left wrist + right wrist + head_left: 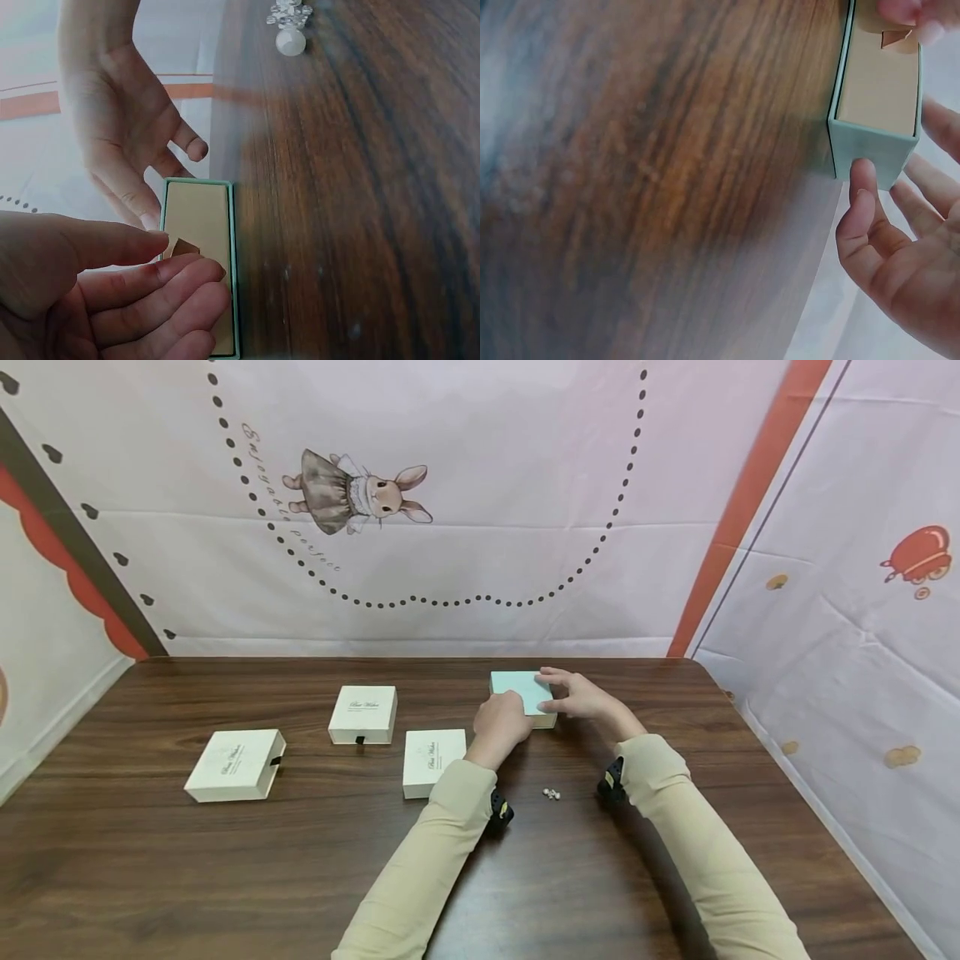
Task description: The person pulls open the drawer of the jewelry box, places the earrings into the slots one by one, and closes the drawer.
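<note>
A box with a mint-green sleeve and a cream drawer front [529, 692] stands at the far side of the table. My left hand [502, 724] is at its front, thumb and index pinching a small brown pull tab [185, 248]. In both wrist views the drawer front [877, 86] sits flush inside the sleeve. My right hand [581, 697] is at the box's right end, fingers spread and mostly straight. Its fingertips rest on the sleeve, and the thumb [862, 184] lies by the end wall. Part of the box is hidden behind my left hand.
A small pearl-and-crystal jewelry piece [552, 794] lies in front of the mint box. White lettered boxes stand to the left: one at the left [235, 764], one farther back [363, 714], one beside my left forearm [433, 762]. A printed cloth [480, 568] hangs behind the table.
</note>
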A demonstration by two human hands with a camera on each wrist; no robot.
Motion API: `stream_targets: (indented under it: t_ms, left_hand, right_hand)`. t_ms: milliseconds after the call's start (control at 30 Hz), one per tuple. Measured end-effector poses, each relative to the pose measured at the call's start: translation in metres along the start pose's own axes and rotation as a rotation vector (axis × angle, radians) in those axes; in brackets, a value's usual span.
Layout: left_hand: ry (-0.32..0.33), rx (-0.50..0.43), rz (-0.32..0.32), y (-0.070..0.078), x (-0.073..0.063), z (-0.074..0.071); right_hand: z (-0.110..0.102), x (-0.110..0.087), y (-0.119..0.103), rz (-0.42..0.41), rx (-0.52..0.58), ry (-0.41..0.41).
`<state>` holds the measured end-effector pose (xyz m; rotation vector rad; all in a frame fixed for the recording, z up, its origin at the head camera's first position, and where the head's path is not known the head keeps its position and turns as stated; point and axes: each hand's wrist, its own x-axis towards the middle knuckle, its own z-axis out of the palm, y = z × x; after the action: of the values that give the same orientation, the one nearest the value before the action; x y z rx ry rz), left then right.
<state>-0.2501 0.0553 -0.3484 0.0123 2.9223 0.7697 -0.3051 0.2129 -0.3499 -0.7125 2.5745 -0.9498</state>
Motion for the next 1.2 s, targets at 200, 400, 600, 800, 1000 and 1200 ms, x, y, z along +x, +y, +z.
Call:
stream_targets:
  t_ms: [200,400,600,800,1000,1200]
  left_hand:
    - [0.013,0.028,-0.024,0.0035,0.0034,0.0042]
    - [0.002,0.032,-0.045,0.0051,0.0059,0.0069]
    - [0.029,0.035,-0.054,0.0069,0.0065,0.009]
    - [0.057,0.062,-0.068,0.0079,0.007,0.0092]
    - [0.029,0.092,-0.074,0.0086,0.0052,0.0076]
    - [0.003,0.12,-0.057,0.009,0.0005,0.0069]
  right_hand:
    - [0.0003,0.0007,0.004,0.028,0.032,-0.013]
    - [-0.0003,0.0008,0.0064,0.027,0.042,-0.03]
    - [-0.0028,0.0016,0.0079,0.02,0.032,-0.038]
    - [-0.0043,0.0036,0.0081,-0.013,-0.011,-0.048]
    - [-0.0043,0.004,0.0053,-0.023,-0.017,-0.058]
    - [-0.0044,0.0031,0.0031,0.024,-0.016,-0.054]
